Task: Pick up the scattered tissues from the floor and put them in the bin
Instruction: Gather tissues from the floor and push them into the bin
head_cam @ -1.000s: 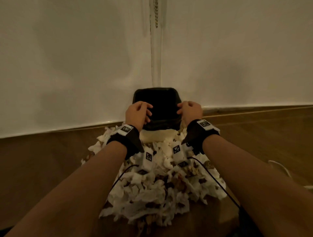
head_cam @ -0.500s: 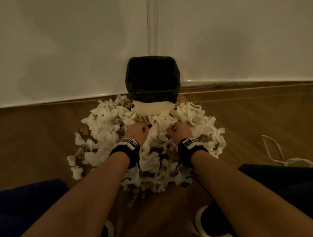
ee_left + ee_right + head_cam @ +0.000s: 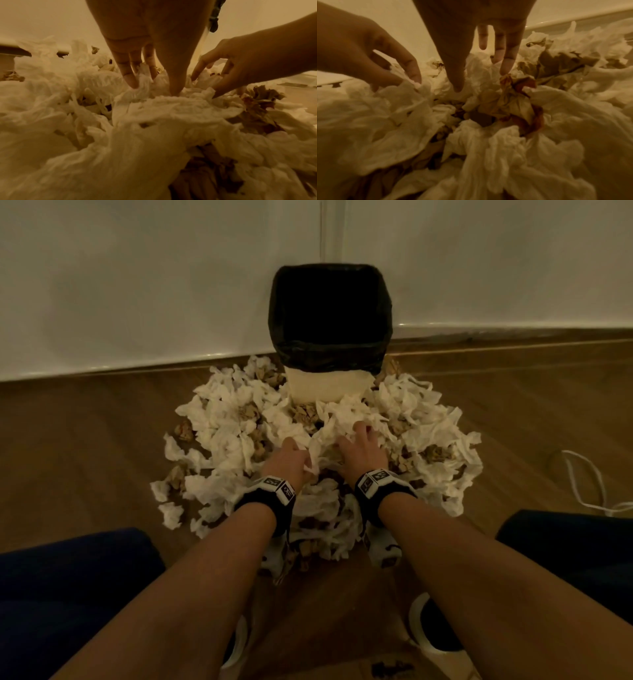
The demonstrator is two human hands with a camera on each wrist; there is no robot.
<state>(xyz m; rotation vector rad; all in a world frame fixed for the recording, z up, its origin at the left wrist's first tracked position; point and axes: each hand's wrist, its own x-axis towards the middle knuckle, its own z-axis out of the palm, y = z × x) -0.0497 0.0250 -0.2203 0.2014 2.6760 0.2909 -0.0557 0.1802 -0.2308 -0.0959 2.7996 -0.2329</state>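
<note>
A bin [image 3: 329, 378] with a black liner stands against the wall, its mouth dark. A heap of white tissues [image 3: 226, 419] mixed with brown crumpled ones [image 3: 248, 412] lies on the wood floor in front of it and to either side. My left hand [image 3: 298, 453] is dug into the middle of the heap. In the left wrist view its fingers [image 3: 130, 79] and thumb pinch a white tissue [image 3: 144, 82]. Just to its right, my right hand [image 3: 356, 436] hovers with fingers spread and straight. In the right wrist view its fingertips [image 3: 505, 67] touch a brown tissue [image 3: 510, 94].
A white cable [image 3: 582, 484] loops on the floor at the right. My knees in dark blue [image 3: 68, 577] frame the heap, and my shoes [image 3: 435, 628] sit below it. The white wall and skirting [image 3: 137, 364] run behind the bin.
Both hands left the bin's rim and came down into the heap. My view dropped lower. The right hand went from curled to spread fingers.
</note>
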